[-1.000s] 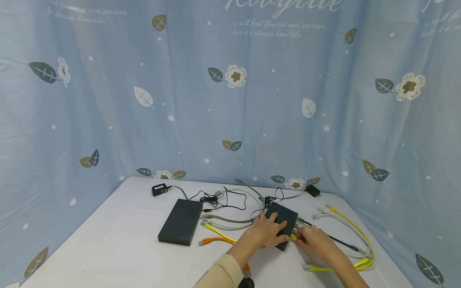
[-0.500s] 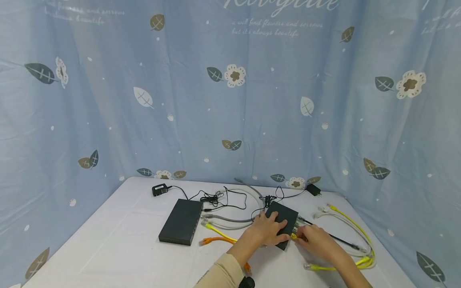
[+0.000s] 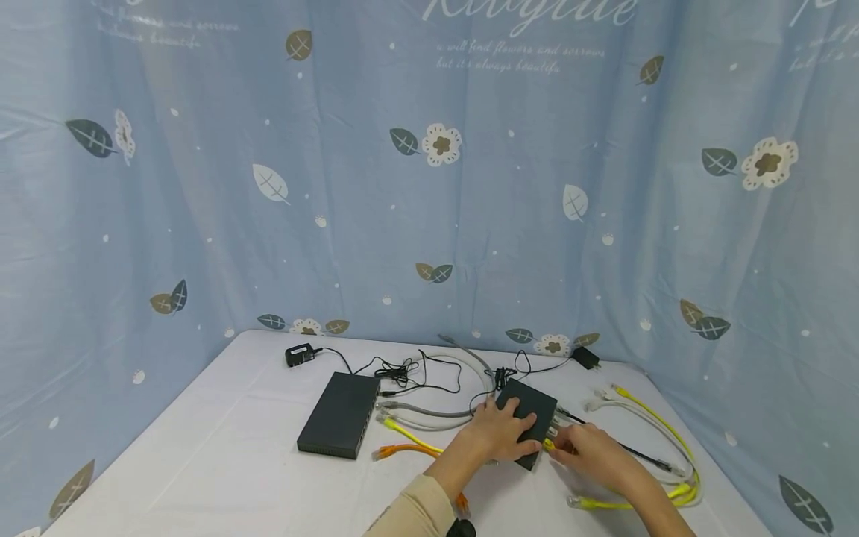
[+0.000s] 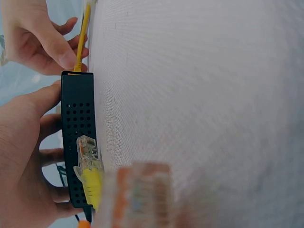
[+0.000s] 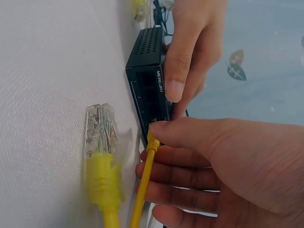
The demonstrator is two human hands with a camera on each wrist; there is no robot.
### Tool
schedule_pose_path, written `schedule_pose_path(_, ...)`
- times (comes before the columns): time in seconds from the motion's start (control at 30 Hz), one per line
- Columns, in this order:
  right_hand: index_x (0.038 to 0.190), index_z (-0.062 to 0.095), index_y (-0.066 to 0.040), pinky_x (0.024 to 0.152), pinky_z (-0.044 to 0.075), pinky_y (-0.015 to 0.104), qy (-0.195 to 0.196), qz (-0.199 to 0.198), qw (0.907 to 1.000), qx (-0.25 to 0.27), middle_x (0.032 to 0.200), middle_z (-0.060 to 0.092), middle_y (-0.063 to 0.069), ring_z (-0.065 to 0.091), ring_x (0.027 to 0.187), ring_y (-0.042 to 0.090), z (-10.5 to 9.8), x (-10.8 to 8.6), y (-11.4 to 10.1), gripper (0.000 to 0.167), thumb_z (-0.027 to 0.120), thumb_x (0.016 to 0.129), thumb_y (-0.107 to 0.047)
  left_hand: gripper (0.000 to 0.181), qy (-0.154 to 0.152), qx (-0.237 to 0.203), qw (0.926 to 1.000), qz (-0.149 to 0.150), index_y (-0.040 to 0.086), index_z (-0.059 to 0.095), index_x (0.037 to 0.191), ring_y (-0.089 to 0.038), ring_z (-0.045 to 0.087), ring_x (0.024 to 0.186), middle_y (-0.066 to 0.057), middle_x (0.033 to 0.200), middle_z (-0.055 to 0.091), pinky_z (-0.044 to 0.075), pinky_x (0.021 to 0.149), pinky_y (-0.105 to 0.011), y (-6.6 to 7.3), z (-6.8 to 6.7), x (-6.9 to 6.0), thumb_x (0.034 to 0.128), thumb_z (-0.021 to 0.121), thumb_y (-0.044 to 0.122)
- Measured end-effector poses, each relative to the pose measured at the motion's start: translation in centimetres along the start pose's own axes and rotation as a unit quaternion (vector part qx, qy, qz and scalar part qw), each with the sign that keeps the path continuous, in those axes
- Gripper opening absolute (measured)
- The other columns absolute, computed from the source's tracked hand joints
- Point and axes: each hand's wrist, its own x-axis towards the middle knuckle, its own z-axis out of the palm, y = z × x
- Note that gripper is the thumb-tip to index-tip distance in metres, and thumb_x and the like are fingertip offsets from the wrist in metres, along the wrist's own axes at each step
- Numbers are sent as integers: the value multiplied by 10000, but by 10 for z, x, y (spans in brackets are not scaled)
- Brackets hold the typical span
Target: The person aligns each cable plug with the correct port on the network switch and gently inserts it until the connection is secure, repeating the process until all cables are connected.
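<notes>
Right hand (image 5: 225, 166) | pinches yellow plug (image 5: 152, 144) | black box (image 5: 146, 80) just beyond

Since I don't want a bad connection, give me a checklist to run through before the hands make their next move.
1. Small black box steadied: ok; the left hand rests on its top.
2. Yellow plug gripped: ok; the right hand pinches it.
3. Yellow plug at the port side: ok; it meets the face with the row of ports.
4. Yellow plug fully seated: cannot tell; the right hand partly hides the join.
5. All cable ends connected: not ok; a second yellow plug lies loose on the table.
6. Larger black box out of the way: ok; it lies apart from both hands.
</notes>
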Motion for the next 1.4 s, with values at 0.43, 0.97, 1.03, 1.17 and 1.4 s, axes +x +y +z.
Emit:
schedule_pose_path(0.43,962,758,-112,567,485,232,-133,-542,9982,205,834,713,-18,626,673,69,-7,-3,7,194,665,930,-280,592,11,-35,10000,-30,490,334,1486,-372,444,1367,59,1577,323,431,1067,-461,0,2,0,939,330,717)
schedule_pose_path(0.97,845,712,-114,562,482,236,-787,-718,9907,841,756,687,-14,591,621,55,-21,-16,9,93,744,866,-198,594,44,-38,10000,-7,485,335,1488,-372,447,1364,58,1578,320,427,1075,-458,0,3,0,940,337,716)
schedule_pose_path(1.03,839,717,-103,559,483,238,-998,-651,9885,932,758,696,-1,597,616,64,-22,-18,10,97,749,859,-192,594,55,-37,10000,4,483,338,1488,-369,449,1362,57,1578,320,428,1073,-458,0,3,0,941,337,715)
schedule_pose_path(1.17,823,717,-106,553,468,234,-1230,-518,9868,912,734,691,-9,579,594,60,-24,-21,9,98,767,836,-190,594,89,-10,10000,13,481,341,1487,-370,452,1359,56,1577,322,433,1066,-458,0,4,0,942,330,716)
schedule_pose_path(1.4,816,728,-88,534,443,204,-1589,-341,9807,1090,687,676,-27,535,566,43,-25,-26,9,108,774,823,-185,593,105,-10,9999,40,479,343,1487,-378,451,1360,53,1576,325,435,1064,-461,1,4,0,943,331,714)
